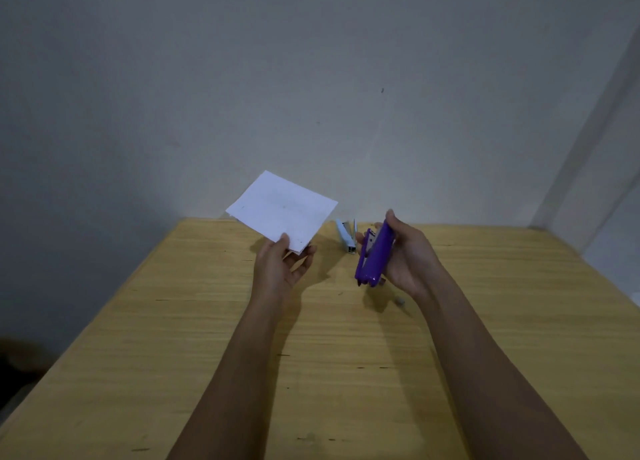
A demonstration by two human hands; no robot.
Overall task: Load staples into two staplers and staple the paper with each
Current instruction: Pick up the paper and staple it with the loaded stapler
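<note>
The left hand (282,269) pinches the near corner of a white sheet of paper (282,210), thumb on top and fingers underneath. The sheet stands up off the wooden counter (173,355) and fans away from the person, I'd guess to leave a free edge to feed into a stapler. Between the two hands, a little beyond them, a light blue stapler (346,234) lies on the counter with its top apparently swung open. Neither hand touches it, and whether it is loaded I cannot tell. To its right the purple stapler (372,255) is lifted clear, the right hand (405,255) wrapped round its body, its mouth turned left towards the paper. That looks like readiness to bite the sheet's edge. A small grey piece (400,300) sits on the counter just nearer than the right hand, too small to name.
</note>
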